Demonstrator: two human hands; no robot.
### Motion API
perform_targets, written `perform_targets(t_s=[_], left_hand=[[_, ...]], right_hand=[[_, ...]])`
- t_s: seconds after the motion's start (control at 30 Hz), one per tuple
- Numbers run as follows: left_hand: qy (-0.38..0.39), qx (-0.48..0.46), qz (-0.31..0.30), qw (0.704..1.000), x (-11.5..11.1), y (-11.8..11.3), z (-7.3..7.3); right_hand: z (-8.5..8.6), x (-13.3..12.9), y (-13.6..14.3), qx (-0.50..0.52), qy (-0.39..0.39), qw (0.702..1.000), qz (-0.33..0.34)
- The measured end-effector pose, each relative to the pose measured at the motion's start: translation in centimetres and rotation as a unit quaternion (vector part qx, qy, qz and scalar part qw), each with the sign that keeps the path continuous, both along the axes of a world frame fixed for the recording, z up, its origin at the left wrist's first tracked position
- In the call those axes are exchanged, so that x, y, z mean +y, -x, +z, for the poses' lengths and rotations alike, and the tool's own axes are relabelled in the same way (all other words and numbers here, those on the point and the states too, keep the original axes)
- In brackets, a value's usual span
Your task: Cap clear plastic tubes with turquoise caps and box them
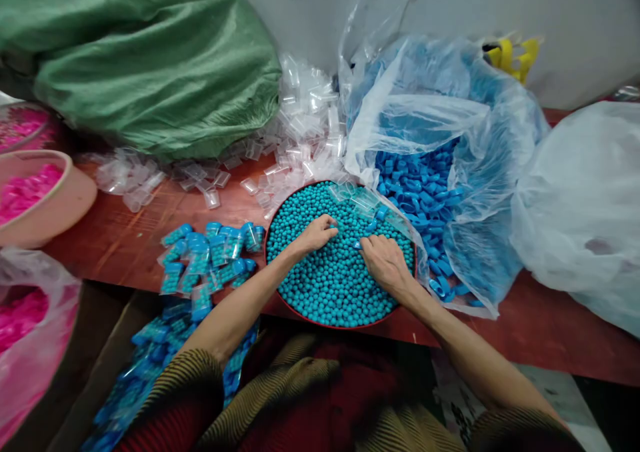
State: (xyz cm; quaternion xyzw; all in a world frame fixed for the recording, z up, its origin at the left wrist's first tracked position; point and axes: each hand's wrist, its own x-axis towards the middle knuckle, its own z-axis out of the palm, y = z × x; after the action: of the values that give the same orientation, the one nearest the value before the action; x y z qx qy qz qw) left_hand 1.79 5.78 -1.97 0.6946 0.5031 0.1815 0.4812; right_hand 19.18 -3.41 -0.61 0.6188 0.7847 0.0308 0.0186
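Note:
A round red-rimmed tray [287, 303] full of small teal beads [335, 292] sits at the table's front edge. Over the beads, left of the middle, my left hand [319, 233] has its fingers curled together around something I cannot make out. To its right, my right hand [384, 260] is closed, with a bit of blue showing at its fingertips. Clear plastic containers [367, 202] and a few blue caps [380, 213] lie on the beads at the back right of the tray.
Filled blue-capped containers [197, 252] lie left of the tray, with more below. Clear containers [300, 152] are heaped behind. A plastic bag of blue caps [425, 185] stands right, a green sack [165, 72] back left, and pink pieces in a tub [75, 199] far left.

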Motion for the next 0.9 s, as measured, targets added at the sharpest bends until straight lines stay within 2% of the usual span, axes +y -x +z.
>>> perform_targets(t_s=[0.07,0.17,0.23,0.3,0.4,0.6,0.77,0.9], left_hand=[[0.046,-0.043,-0.006,0.998,-0.2,0.5,0.3],[0.107,-0.108,-0.018,0.988,-0.5,1.0,0.7],[0.127,-0.155,-0.023,0.979,-0.8,1.1,0.9],[0.134,-0.189,-0.028,0.972,-1.2,1.1,0.9],[0.133,-0.206,-0.035,0.969,-1.8,1.2,0.8],[0.129,-0.256,0.011,0.958,-3.1,1.4,0.6],[0.131,-0.266,0.014,0.955,-3.9,1.1,1.3],[0.137,-0.269,0.020,0.953,-4.5,1.2,1.9]], right_hand=[[-0.1,0.0,-0.2,0.030,-0.002,1.000,-0.005],[-0.2,0.8,-0.5,0.134,-0.017,0.989,-0.065],[-0.2,1.6,-0.1,0.255,-0.035,0.963,-0.074],[0.0,2.5,0.7,0.378,-0.042,0.923,-0.053],[0.4,3.1,2.0,0.479,-0.016,0.877,-0.035],[0.8,2.9,2.1,0.546,0.022,0.836,-0.056],[1.3,3.0,2.0,0.563,0.035,0.824,-0.042],[1.5,2.7,2.1,0.585,0.026,0.809,-0.058]])
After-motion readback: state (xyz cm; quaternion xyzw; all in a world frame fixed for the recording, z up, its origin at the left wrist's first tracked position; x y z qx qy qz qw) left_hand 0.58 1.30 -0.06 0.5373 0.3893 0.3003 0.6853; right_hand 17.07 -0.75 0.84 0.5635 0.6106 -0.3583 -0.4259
